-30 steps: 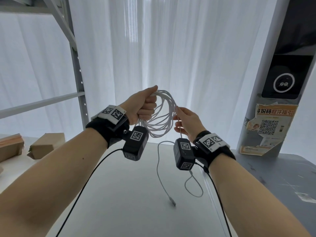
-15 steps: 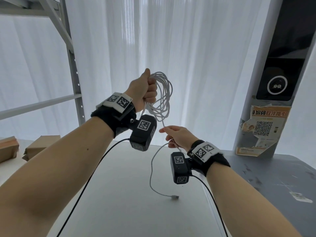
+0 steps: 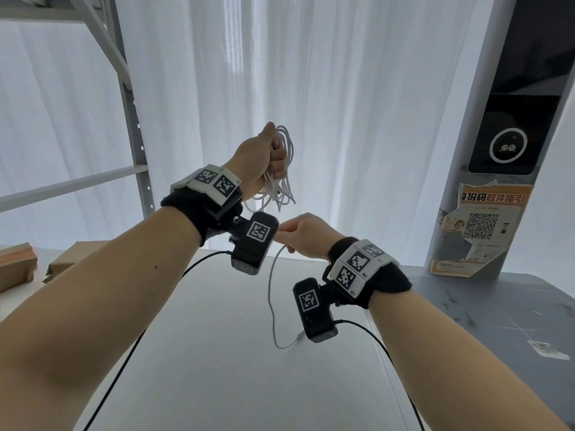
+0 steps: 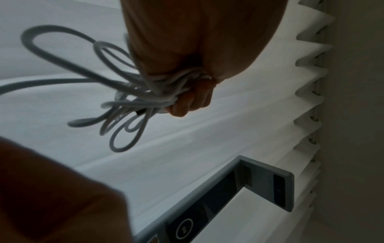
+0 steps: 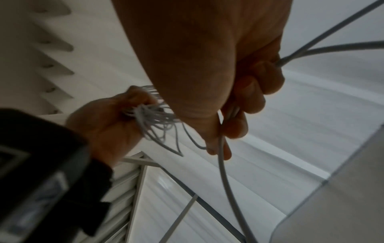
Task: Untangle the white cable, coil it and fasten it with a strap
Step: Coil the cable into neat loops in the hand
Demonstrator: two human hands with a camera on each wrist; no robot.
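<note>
the left hand (image 3: 264, 160) is clamping the gathered loops of the white cable (image 3: 281, 185) up high, so the right hand (image 3: 306, 234), pinching the loose tail trailing to the counter (image 3: 217, 353), should be feeding even, untwisted loops.

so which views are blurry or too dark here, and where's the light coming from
Head view: sharp, backlit by the bright curtain. Left wrist view: dim, left hand in shadow, white cable loops slightly soft. Right wrist view: darkest, right hand underexposed, edges motion-blurred.
</note>
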